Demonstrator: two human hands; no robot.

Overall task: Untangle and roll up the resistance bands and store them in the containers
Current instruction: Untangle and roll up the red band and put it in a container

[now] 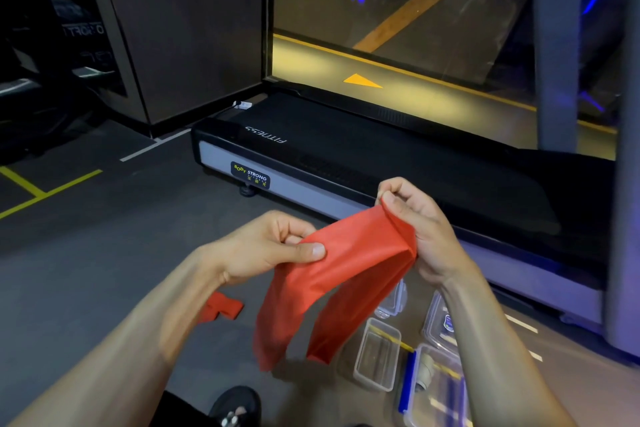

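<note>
- Both hands pinch one red resistance band (346, 274) in the air: the left hand (277, 246) at its left edge, the right hand (415, 218) at its upper right corner.
- The band's two ends hang down over the floor (104, 253).
- Clear containers (377, 354) sit on the floor below the right hand.
- A second red band (221, 308), folded, lies on the floor under the left forearm.

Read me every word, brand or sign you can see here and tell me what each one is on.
"BODY STRONG": badge on the treadmill's grey front end; the small characters beneath it are too small to read.
"FITNESS": white lettering on the treadmill's black hood, seen upside down.
Pale lettering in the dark far left: too blurred to read.
Sticker on a clear container: unreadable.
</note>
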